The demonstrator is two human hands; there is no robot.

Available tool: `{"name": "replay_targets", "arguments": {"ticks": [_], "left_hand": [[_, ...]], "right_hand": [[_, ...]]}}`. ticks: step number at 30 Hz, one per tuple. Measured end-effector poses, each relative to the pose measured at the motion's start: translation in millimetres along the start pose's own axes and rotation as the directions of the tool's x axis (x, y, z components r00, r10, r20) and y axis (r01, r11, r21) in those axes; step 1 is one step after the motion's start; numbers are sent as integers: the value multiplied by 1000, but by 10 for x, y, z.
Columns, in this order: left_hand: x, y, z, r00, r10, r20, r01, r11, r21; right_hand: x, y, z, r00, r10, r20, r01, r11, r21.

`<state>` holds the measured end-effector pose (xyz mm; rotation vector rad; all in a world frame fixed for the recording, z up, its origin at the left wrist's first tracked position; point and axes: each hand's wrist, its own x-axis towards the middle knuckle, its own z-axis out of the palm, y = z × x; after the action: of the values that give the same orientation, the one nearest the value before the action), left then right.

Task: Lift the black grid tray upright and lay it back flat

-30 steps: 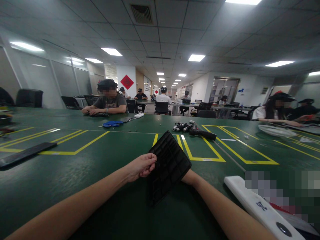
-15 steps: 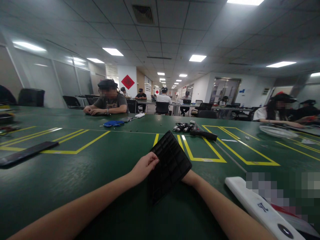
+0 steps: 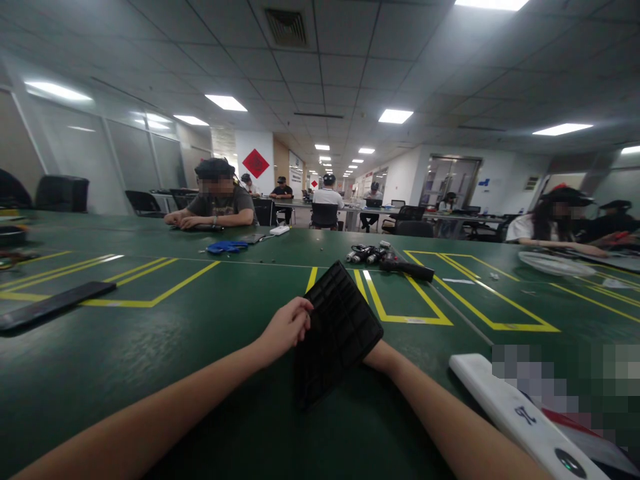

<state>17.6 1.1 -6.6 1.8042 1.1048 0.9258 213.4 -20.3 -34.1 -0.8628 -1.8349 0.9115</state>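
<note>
A flat black tray [image 3: 340, 333] with a grid of square cells is tilted up above the green table [image 3: 210, 400]. My left hand [image 3: 285, 327] is at its upper left edge, with thumb and fingers bent together; whatever lies between the fingertips is too small or hidden to make out. Behind the tray's lower right side, my right hand [image 3: 377, 355] supports it. Only the wrist and the base of that hand show, and the tray hides its fingers.
A long white device [image 3: 520, 407] lies at the near right, a black bar [image 3: 60, 307] at the left. Black cables [image 3: 367, 253], a dark cylinder [image 3: 407, 269] and blue gloves [image 3: 227, 247] lie farther off. Yellow tape [image 3: 420, 320] marks the tabletop. A person [image 3: 220, 193] sits across the table.
My left hand has shifted slightly up and left along the tray's face, and its fingers have bent differently. Tray and right hand stay nearly in place.
</note>
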Motion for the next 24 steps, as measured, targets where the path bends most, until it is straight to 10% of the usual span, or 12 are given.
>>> {"name": "replay_targets", "arguments": {"ticks": [3,6,10,16,24], "left_hand": [[70,-5,-15,953,-292,77,298,870,-393],[96,-12,-59,934,-324,152,358,847,-393],[65,18,-158,968,-86,236,83,996,21],[-22,114,-251,905,148,399,-329,839,434],[41,83,-159,935,71,348,-225,876,426]], "right_hand": [[1,-58,-8,1000,-1,6,1,1000,-12],[-4,-105,-21,999,-14,36,16,999,-48],[2,-86,-28,997,-50,67,56,994,-98],[47,11,-37,990,-88,108,108,976,-192],[82,84,-43,985,-115,130,144,960,-240]]}}
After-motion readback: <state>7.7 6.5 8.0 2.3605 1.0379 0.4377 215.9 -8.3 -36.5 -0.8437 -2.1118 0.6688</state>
